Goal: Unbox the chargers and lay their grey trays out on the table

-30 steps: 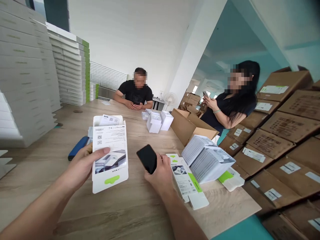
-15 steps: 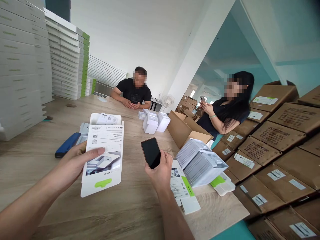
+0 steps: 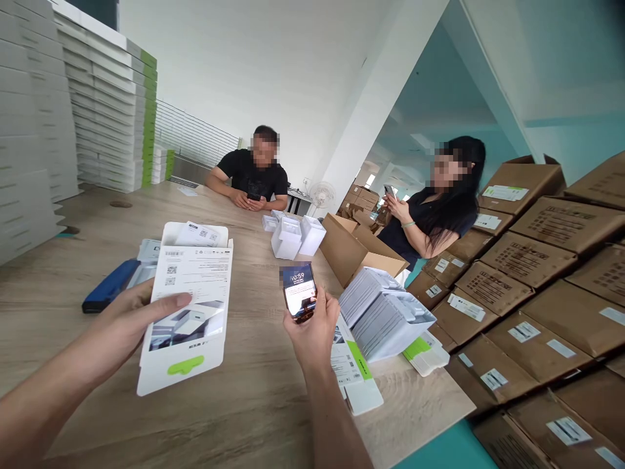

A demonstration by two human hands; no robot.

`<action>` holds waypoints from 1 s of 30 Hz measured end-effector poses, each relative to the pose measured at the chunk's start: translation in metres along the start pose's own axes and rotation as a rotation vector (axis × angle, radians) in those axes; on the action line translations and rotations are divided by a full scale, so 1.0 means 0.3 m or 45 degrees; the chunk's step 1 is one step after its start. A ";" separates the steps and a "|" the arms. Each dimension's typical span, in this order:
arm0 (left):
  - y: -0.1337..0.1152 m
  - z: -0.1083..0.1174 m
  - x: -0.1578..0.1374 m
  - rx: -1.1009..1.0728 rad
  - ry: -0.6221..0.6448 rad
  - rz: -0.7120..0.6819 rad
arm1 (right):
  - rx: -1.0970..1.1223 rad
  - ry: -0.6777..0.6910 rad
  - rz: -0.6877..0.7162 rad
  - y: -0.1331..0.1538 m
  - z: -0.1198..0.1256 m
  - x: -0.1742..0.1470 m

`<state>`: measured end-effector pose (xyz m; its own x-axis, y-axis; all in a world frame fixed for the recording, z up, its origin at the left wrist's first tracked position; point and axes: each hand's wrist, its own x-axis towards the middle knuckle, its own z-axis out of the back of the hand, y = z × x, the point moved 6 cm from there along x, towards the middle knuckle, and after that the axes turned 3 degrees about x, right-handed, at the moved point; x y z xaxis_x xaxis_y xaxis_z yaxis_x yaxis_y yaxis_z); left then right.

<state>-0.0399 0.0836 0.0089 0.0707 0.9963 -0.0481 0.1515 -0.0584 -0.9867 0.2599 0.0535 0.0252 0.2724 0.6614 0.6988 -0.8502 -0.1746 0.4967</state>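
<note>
My left hand (image 3: 134, 316) grips a flat white printed carton (image 3: 195, 280) by its left edge, thumb across the front. The carton bears a product photo, codes and a green hang tab, and a white leaflet (image 3: 199, 234) shows at its top. In my right hand (image 3: 315, 326) is a smartphone (image 3: 299, 293), its screen lit with a clock and a notification. Just right of that hand, another flattened printed carton (image 3: 354, 368) lies on the table beside stacked white box inserts (image 3: 390, 319). A blue case (image 3: 110, 286) lies partly behind my left hand.
Across the wooden table (image 3: 244, 404) a person (image 3: 254, 169) sits with a phone. Another person (image 3: 430, 215) at the right also holds one. An open cardboard box (image 3: 361, 247) and white boxes (image 3: 288, 238) stand between. Brown cartons (image 3: 541, 286) fill the right; white boxes (image 3: 105, 111) rise at left.
The phone's dark screen has lit up. The view has shifted slightly, so most things sit further left. Both hands keep their holds.
</note>
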 end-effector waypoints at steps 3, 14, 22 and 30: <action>-0.003 -0.001 -0.003 0.026 -0.004 -0.003 | -0.004 -0.005 0.003 -0.006 -0.002 0.000; -0.009 -0.018 -0.009 -0.005 -0.005 0.032 | -0.011 -0.023 -0.015 -0.013 0.006 0.001; 0.010 -0.006 -0.006 -0.003 0.004 0.056 | 0.015 -0.025 -0.020 -0.012 0.006 0.000; 0.014 -0.004 0.003 0.022 0.004 0.062 | 0.056 -0.046 -0.025 -0.010 0.009 -0.001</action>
<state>-0.0381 0.0841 0.0047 0.0803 0.9922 -0.0956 0.1306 -0.1056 -0.9858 0.2634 0.0518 0.0250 0.3059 0.6382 0.7064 -0.8239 -0.1943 0.5324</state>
